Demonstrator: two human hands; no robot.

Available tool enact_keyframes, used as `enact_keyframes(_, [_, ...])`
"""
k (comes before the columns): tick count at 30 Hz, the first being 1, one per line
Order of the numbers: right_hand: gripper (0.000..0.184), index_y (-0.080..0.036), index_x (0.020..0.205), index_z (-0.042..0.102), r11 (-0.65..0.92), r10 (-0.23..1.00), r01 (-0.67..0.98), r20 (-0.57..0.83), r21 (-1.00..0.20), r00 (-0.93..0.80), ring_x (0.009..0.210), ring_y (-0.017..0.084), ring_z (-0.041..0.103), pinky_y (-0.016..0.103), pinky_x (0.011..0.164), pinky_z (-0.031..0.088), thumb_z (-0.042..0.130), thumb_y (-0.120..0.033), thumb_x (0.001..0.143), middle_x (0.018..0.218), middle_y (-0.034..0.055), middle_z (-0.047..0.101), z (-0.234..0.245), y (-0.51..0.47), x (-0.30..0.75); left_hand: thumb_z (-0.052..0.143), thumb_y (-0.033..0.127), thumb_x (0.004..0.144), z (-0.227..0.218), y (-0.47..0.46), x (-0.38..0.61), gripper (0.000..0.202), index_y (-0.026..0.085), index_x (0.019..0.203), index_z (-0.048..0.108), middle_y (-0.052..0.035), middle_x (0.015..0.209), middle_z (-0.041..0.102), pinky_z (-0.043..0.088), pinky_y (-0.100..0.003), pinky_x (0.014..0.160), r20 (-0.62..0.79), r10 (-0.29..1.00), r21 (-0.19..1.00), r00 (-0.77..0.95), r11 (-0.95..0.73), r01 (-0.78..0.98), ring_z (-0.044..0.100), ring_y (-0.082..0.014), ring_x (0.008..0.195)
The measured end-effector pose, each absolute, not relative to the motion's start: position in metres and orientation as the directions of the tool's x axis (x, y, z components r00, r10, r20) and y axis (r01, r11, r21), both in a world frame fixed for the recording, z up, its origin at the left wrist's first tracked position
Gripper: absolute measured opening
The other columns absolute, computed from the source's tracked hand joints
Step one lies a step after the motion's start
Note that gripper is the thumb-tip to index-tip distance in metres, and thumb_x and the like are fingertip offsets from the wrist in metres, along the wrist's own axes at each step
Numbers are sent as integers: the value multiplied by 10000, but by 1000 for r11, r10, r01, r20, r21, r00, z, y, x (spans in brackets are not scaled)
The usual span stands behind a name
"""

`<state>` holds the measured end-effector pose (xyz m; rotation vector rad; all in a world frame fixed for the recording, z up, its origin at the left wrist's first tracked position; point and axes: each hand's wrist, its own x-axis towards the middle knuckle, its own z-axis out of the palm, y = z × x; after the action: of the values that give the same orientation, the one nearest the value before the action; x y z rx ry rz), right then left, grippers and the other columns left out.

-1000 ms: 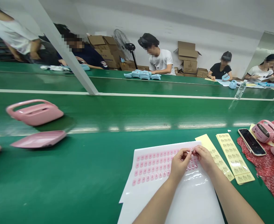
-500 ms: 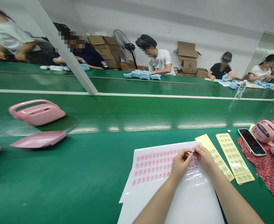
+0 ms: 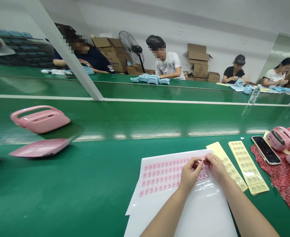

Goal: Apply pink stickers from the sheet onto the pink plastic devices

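Observation:
A white sheet [image 3: 159, 194] with rows of small pink stickers [image 3: 159, 174] lies on the green table in front of me. My left hand [image 3: 190, 172] and my right hand [image 3: 215, 166] meet above the sheet's upper right part, fingertips pinched together on something tiny that I cannot make out. Both hands hover just over the pink stickers. Glossy clear film covers the lower part of the sheet.
Yellow sticker strips [image 3: 248, 166], a phone [image 3: 265, 149] and pink devices [image 3: 279, 138] on red cloth [image 3: 285, 177] lie at the right. Pink shells [image 3: 39, 118] ride the belt at the left. Several people sit at the far table with blue parts [image 3: 151, 79], cardboard boxes and a fan.
The pink shell on the belt has drifted slightly right. The person at the far left has moved out of view. My hands stay pinched in the same place.

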<state>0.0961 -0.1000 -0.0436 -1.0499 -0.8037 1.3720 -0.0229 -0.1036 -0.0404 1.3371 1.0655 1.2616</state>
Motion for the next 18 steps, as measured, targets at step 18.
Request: enact_keyframes(18, [432, -199, 390, 496, -81, 989, -338, -116, -938, 86, 556, 132, 438, 277, 555, 298, 689, -542, 567, 508, -14, 518, -44, -101, 96, 593, 353, 640, -39, -104, -24, 174, 188, 696, 609, 43, 485, 527, 396, -210, 469, 157, 985, 988, 76, -156, -18, 493, -107, 466])
